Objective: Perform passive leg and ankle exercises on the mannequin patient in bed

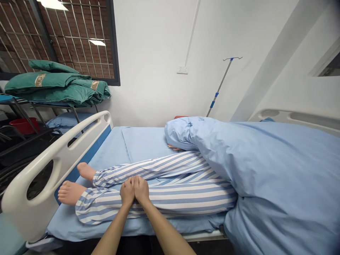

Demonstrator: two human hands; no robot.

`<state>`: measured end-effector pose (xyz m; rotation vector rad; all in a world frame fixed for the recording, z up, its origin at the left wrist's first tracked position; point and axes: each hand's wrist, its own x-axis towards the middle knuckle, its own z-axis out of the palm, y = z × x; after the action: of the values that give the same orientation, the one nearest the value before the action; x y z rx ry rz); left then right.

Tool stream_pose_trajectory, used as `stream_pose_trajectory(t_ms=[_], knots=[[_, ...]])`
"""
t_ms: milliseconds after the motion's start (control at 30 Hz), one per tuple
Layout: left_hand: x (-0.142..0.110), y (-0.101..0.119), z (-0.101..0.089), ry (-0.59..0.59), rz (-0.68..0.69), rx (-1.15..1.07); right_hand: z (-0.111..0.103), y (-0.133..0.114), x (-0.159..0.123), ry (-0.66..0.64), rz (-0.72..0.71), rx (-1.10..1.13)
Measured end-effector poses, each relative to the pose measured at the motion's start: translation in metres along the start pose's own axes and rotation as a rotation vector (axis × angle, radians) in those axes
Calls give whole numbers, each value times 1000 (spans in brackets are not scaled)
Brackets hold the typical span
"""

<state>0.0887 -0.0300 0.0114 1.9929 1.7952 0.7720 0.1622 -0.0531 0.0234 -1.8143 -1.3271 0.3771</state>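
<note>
My left hand (127,191) and my right hand (141,190) lie side by side, palms down, on the shin of a figure's nearer leg in blue-and-white striped pyjama trousers (164,198). Their fingertips touch each other, and no grip shows. Both bare feet (70,193) of the figure point towards the white bed footboard (53,166). A pale blue duvet (265,166) covers the figure's upper body and hides it. A hand of the figure (172,148) shows beneath the duvet's edge.
A blue sheet (143,141) covers the mattress. Beyond the footboard, green folded quilts (58,83) lie on a metal rack, above a blue pillow (69,120) and a red basin (23,125). An IV pole (220,88) stands behind the bed, and a white bed panel (297,118) lies at right.
</note>
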Motion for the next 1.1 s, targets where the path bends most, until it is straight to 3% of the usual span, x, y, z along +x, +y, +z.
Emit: stream_pose_trajectory(t_ms=[167, 367, 500, 667, 967, 1100], knots=[[3, -1, -2, -6, 0, -108, 3, 1, -4, 17, -30, 29], [13, 18, -2, -64, -64, -535, 3, 7, 0, 80, 4, 142], [11, 28, 4, -51, -44, -677, 3, 12, 2, 125, 42, 277], [7, 16, 15, 28, 73, -550, 3, 12, 3, 155, 60, 332], [1, 21, 12, -10, 76, -347, -4, 14, 13, 89, 101, 307], [-1, 22, 13, -20, 109, -289, -17, 17, 15, 52, 27, 205]])
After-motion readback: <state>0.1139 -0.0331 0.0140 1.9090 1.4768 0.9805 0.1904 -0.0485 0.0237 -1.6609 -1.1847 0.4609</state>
